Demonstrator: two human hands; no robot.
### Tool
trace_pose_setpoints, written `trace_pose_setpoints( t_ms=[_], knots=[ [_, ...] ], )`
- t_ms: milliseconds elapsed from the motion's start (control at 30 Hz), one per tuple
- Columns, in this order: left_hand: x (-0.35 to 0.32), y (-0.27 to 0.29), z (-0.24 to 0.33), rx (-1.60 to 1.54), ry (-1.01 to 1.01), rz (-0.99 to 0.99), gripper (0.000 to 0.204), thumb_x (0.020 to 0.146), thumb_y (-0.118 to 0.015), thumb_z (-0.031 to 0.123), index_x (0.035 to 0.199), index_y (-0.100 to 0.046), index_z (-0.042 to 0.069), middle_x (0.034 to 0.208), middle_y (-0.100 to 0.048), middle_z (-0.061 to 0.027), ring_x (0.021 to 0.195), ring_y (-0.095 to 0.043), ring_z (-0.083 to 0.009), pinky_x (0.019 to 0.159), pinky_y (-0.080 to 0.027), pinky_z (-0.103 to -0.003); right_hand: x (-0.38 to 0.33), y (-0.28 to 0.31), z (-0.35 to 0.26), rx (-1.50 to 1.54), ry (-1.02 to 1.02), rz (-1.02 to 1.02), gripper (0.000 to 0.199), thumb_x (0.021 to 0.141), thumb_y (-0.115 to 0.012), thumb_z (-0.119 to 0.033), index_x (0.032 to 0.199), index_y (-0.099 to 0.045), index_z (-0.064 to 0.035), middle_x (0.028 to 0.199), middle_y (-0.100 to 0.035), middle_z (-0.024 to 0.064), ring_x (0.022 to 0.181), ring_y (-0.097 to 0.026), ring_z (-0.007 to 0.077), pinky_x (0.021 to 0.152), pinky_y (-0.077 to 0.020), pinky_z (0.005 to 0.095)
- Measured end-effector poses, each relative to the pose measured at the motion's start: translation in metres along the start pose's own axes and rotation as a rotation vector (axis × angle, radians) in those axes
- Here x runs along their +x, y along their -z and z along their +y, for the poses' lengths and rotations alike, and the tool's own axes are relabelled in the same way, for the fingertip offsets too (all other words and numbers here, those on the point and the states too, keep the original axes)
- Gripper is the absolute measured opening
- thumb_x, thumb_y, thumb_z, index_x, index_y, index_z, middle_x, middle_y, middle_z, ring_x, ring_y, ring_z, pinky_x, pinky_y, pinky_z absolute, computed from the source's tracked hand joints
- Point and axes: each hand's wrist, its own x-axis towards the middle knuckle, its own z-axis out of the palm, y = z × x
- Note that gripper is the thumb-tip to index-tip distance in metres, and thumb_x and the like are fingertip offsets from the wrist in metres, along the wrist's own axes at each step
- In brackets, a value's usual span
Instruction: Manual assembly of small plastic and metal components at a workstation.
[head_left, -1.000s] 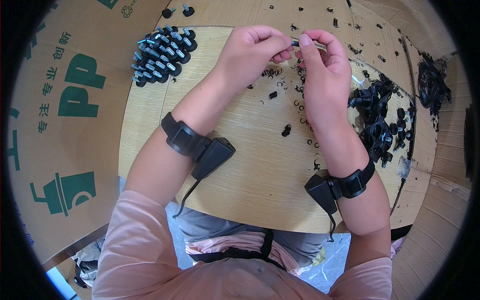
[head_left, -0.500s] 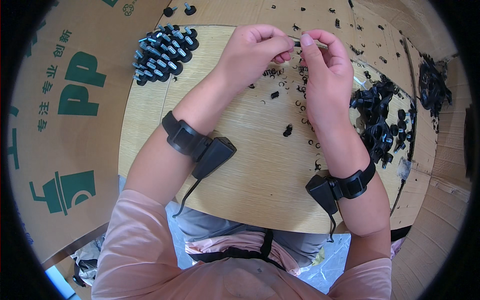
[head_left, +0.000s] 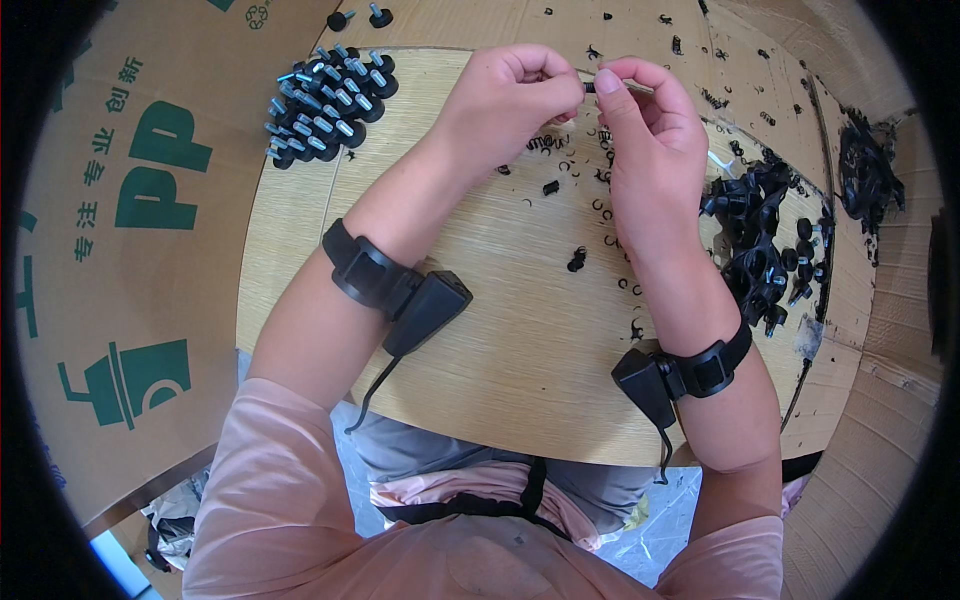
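Observation:
My left hand (head_left: 518, 97) and my right hand (head_left: 652, 130) meet above the far middle of the table. A small dark cylindrical piece (head_left: 589, 88) shows in the narrow gap between their fingertips. The left thumb and fingers are pinched on one end of it, hiding much of it. At its other end the right thumb and forefinger close together, the remaining right fingers curled. Below the hands lie black ring-like scraps (head_left: 602, 205) and short coiled black bits (head_left: 576, 259), among them a small black piece (head_left: 550, 188).
At the far left stands a cluster of black-based screw feet (head_left: 325, 105) with metal studs, two more (head_left: 380, 16) beyond it. Crumpled black plastic (head_left: 752, 230) and loose screw feet (head_left: 803, 262) lie at the right. Cardboard (head_left: 150, 260) borders the left side.
Both hands stay nearly in place, pinching at the same spot. The fingertips and the dark piece have shifted very slightly to the left.

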Motion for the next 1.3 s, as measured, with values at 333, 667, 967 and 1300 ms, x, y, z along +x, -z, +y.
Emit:
trace_pose_setpoints(
  t_ms=[333,667,967,1300],
  knots=[
    [0.0001,0.0016,-0.0006,-0.036,-0.011,-0.037,0.009,0.087,-0.060,0.011,0.087,-0.064,0.003,0.078,-0.062,-0.0010,0.073,-0.056,-0.0088,0.071,-0.046,-0.024,0.0001,0.0005,0.0003,-0.040,0.025,-0.008,0.011,0.091,-0.063,-0.008,0.100,-0.062,-0.0019,0.085,-0.062,0.0003,0.076,-0.055,0.0049,0.068,-0.0442,0.0189],
    [-0.0005,0.0017,-0.0011,-0.049,-0.019,-0.048,0.007,0.087,-0.061,0.010,0.089,-0.064,0.004,0.081,-0.061,-0.0003,0.075,-0.056,-0.0075,0.071,-0.047,-0.023,0.0005,0.0016,0.0030,-0.066,0.046,-0.009,0.011,0.091,-0.063,-0.009,0.099,-0.062,-0.0018,0.086,-0.061,0.0002,0.076,-0.053,0.0053,0.069,-0.0441,0.0198],
    [0.0014,-0.0010,-0.0046,0.035,-0.054,-0.038,0.009,0.085,-0.062,0.005,0.094,-0.062,0.003,0.083,-0.063,0.0013,0.075,-0.057,-0.0035,0.068,-0.047,-0.020,0.0019,0.0007,0.0066,-0.101,0.118,-0.014,0.013,0.091,-0.062,-0.011,0.100,-0.060,-0.0017,0.083,-0.059,-0.0008,0.075,-0.052,0.0049,0.066,-0.0426,0.0191],
    [0.0008,-0.0012,0.0011,-0.107,-0.038,-0.008,0.023,0.090,-0.053,0.019,0.092,-0.067,0.000,0.080,-0.065,-0.0060,0.075,-0.059,-0.0117,0.073,-0.046,-0.026,0.0012,-0.0003,0.0062,-0.029,0.072,0.040,0.018,0.095,-0.057,-0.019,0.104,-0.056,-0.0027,0.081,-0.060,0.0005,0.072,-0.049,0.0045,0.062,-0.0396,0.0198]
  ],
)
